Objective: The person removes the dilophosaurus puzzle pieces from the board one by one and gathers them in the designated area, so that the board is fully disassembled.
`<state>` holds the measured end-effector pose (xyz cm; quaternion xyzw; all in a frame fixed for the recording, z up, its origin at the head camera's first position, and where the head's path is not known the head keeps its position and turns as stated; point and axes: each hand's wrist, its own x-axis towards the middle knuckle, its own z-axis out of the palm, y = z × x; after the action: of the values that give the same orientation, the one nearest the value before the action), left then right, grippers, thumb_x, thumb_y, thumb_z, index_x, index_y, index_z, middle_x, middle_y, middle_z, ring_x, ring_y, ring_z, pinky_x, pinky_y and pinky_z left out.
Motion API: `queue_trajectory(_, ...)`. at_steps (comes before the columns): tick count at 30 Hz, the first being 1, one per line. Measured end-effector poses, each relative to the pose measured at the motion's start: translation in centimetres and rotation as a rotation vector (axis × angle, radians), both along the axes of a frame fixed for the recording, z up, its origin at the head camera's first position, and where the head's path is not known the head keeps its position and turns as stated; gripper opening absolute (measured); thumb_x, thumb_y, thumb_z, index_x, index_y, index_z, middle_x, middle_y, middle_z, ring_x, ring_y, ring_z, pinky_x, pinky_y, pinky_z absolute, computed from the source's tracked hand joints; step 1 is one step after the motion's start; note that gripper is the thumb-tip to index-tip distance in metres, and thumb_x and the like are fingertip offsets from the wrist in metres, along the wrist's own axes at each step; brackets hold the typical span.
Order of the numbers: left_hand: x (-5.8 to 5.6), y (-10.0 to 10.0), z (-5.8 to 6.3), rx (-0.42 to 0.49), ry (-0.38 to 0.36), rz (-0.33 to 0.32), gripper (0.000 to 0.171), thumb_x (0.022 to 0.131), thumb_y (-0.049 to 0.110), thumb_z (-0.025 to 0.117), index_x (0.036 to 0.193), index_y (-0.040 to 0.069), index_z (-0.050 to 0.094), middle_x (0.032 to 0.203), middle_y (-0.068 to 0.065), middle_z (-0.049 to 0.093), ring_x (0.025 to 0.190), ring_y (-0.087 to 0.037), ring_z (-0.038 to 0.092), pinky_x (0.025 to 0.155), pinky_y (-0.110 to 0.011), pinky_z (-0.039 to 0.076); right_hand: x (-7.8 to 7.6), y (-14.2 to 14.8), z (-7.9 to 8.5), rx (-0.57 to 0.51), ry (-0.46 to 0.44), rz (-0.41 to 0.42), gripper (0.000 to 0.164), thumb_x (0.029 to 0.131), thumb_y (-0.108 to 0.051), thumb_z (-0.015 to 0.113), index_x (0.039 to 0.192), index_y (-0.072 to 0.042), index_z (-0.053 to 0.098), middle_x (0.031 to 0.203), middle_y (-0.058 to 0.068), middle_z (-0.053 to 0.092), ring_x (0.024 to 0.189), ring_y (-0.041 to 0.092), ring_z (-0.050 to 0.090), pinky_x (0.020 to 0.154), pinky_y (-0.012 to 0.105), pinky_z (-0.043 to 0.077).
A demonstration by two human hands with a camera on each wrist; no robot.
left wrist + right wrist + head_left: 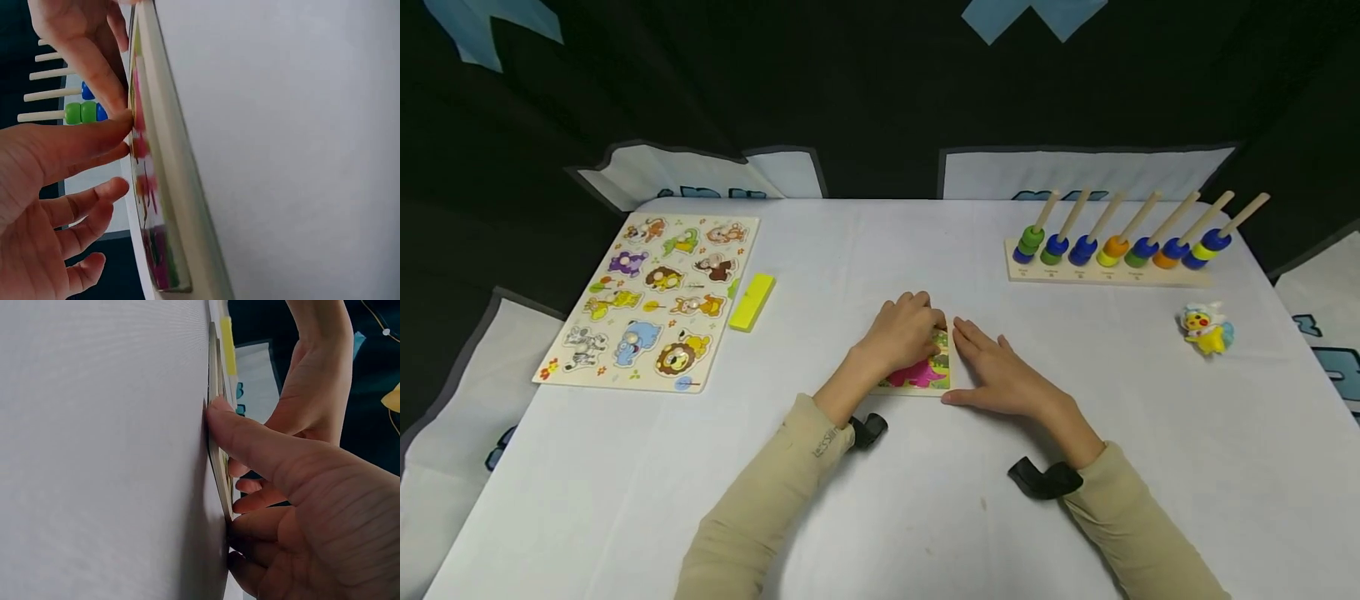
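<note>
A small framed picture puzzle (917,377) with pink and green printing lies flat in front of me, its left and far parts hidden under my left hand (901,332). This hand bends down over the picture. In the left wrist view, its thumb (103,134) and forefinger tip touch the puzzle's face while the other fingers curl loosely above. My right hand (1000,373) rests at the puzzle's right edge. Its thumb (240,428) lies against the near side of the frame (214,369), and its outstretched fingers reach along the right side.
At the left lies a large animal peg board (655,304), with a yellow block (752,303) beside it. A bead-stacking rack (1108,273) with several pegs stands at the back right. A small yellow figurine (1207,330) is on the right of the white-covered table (925,517).
</note>
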<state>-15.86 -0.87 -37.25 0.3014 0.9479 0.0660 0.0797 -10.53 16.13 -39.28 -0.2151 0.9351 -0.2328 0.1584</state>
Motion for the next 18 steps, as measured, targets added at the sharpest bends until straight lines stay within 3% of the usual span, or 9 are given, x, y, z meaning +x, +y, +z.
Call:
queue_trajectory(11,0.1,-0.24,0.2,0.005,-0.071,-0.005,0.037,0.081,0.026,0.067,0.117,0.021,0.061,0.107,-0.003,0.055,0.09,-0.017,0.055,0.075,-0.035,0.048,-0.01,-0.16,0.0,-0.017,-0.011,-0.017,0.097,0.075,-0.046,0.068,0.143,0.0,0.016,0.152,0.012,0.009,0.141,0.03,0.008,0.106,0.061,0.009)
queue_trajectory(18,-0.26,-0.18,-0.2,0.112,-0.152,0.003,0.03,0.083,0.019,0.065,0.111,0.012,0.058,0.108,-0.006,0.051,0.09,-0.017,0.053,0.082,-0.03,0.047,0.02,-0.2,-0.06,-0.035,-0.023,-0.02,0.097,0.075,-0.044,0.069,0.144,-0.002,0.015,0.152,0.012,0.009,0.14,0.03,0.008,0.105,0.062,0.009)
